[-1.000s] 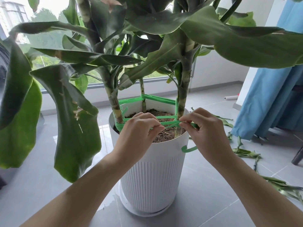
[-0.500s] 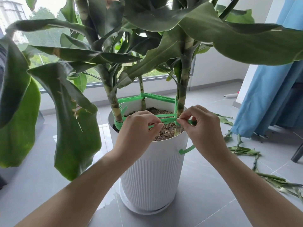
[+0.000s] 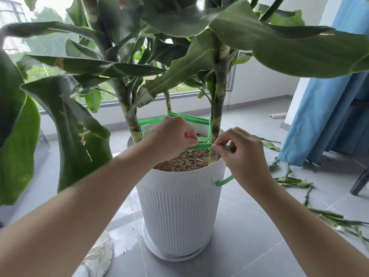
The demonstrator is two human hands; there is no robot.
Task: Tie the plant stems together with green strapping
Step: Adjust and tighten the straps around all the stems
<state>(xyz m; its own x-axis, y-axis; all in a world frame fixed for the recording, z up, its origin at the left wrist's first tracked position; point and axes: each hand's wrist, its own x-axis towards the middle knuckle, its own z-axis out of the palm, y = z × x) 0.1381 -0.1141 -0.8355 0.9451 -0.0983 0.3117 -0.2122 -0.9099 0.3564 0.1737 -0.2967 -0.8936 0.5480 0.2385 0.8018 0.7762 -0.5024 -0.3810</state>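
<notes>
Head view, left hand (image 3: 171, 136), right hand (image 3: 243, 154) pinching green strapping (image 3: 202, 146) over pot rim (image 3: 179, 174)

Before you, daylight pours through a wide window (image 3: 50, 48) onto grey floor tiles (image 3: 259, 246) — a blue curtain (image 3: 319, 120) hangs at your right beside a white wall (image 3: 259, 84).

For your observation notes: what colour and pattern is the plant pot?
The pot is white with vertical ribs; head view.
</notes>
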